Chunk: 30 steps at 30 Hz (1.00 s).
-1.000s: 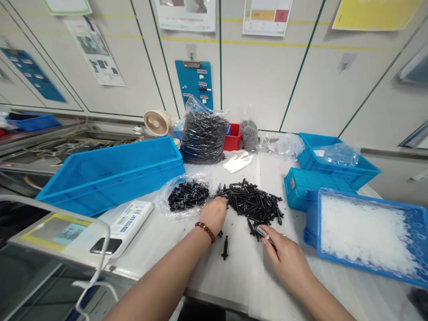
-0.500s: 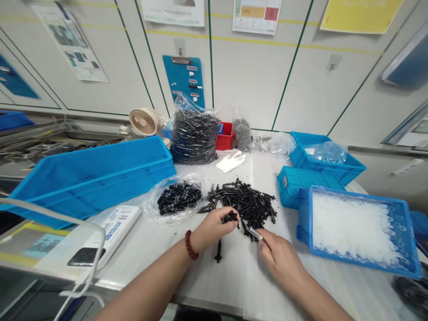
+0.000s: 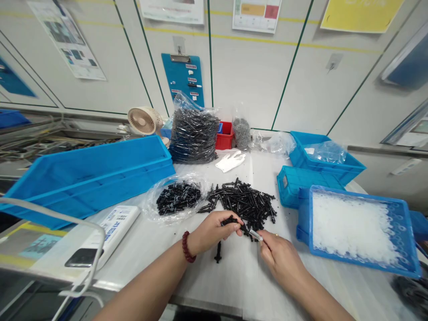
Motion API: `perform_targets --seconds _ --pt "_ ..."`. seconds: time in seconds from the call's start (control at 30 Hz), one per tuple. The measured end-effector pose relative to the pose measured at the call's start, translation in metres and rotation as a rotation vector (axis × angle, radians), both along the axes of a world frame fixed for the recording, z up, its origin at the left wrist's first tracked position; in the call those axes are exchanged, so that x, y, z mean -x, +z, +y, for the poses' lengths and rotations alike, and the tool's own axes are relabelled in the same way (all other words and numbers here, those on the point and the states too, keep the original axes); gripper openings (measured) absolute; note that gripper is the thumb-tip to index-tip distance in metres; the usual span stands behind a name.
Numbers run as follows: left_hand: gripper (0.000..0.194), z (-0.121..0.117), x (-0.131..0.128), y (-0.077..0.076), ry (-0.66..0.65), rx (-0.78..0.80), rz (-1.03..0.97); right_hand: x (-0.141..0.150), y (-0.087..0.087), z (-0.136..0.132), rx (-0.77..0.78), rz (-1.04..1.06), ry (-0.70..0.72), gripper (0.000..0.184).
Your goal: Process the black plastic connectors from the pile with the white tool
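My left hand [image 3: 211,232], with a bead bracelet at the wrist, is pinched on a small black plastic part [image 3: 232,220] just in front of a loose pile of black parts [image 3: 245,203]. My right hand [image 3: 280,256] grips a thin silvery tool [image 3: 255,235] whose tip meets the black part. Both hands hover low over the white table [image 3: 234,276]. One single black part [image 3: 218,255] lies on the table below my left hand. An open clear bag of black parts [image 3: 177,198] sits left of the pile.
A long blue bin [image 3: 90,174] lies at the left, a blue tray of white parts [image 3: 354,227] at the right, further blue bins [image 3: 321,158] behind it. A big bag of black parts [image 3: 194,133], a small fan [image 3: 142,120], a white glove [image 3: 230,161] and a red box [image 3: 224,136] stand at the back.
My left hand came back from the pile holding a black part and moved toward my right hand. The tool tip now meets the part. The camera shifted slightly.
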<state>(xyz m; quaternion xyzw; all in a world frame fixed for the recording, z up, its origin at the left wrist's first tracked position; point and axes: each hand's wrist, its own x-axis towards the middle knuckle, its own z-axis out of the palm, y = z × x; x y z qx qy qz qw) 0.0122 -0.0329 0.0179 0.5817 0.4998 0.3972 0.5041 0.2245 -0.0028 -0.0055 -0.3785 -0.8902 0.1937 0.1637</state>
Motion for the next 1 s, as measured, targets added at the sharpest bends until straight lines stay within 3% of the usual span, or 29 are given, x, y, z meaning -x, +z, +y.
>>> perform_targets --seconds 0.2,0.47,0.77,1.0 --pt "0.028 0.003 -0.002 -0.005 -0.059 0.004 0.016 0.002 0.003 -0.002 0.043 -0.009 0.038 0.023" --pt "0.027 0.004 -0.006 -0.01 -0.162 -0.083 0.188 0.003 0.006 -0.005 0.075 -0.081 0.033 0.023" --pt "0.028 0.001 -0.01 -0.015 -0.195 -0.31 0.315 0.006 0.007 -0.007 -0.008 -0.19 -0.092 0.024" --pt "0.03 0.0 -0.012 -0.014 -0.196 -0.284 0.313 0.006 0.007 -0.007 -0.018 -0.215 -0.15 0.028"
